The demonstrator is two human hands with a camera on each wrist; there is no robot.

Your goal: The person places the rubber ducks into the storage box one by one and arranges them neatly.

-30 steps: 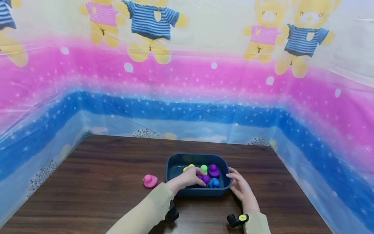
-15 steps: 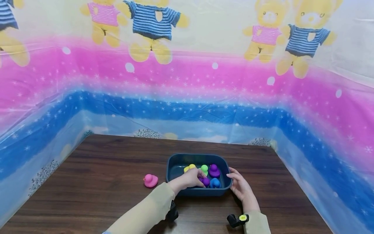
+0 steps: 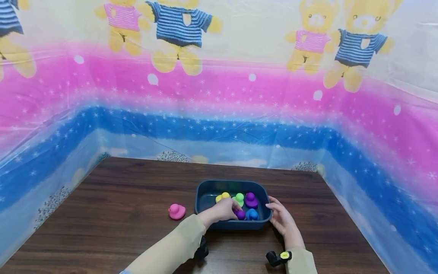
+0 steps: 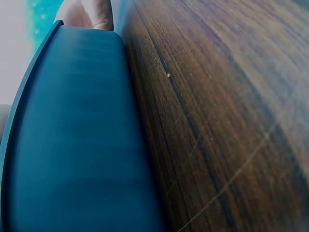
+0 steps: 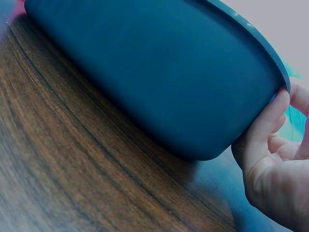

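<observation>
A dark blue-grey plastic bin stands on the table with several rubber ducks inside. My left hand reaches over its front wall and pinches a purple duck low in the bin, beside a blue duck. Behind them sit a yellow duck, a green duck and another purple duck. At the bin's right end, my right hand holds the rim. The right wrist view has its thumb against the outer wall. In the left wrist view, the bin wall hides the ducks.
A pink duck sits on the dark wooden table, left of the bin. Around the table hangs a cloth printed with bears. A black wrist camera is strapped at the right sleeve.
My left hand has lowered the purple duck slightly toward the front of the bin, next to the blue one. More of the green duck shows now. My right hand stays at the rim.
</observation>
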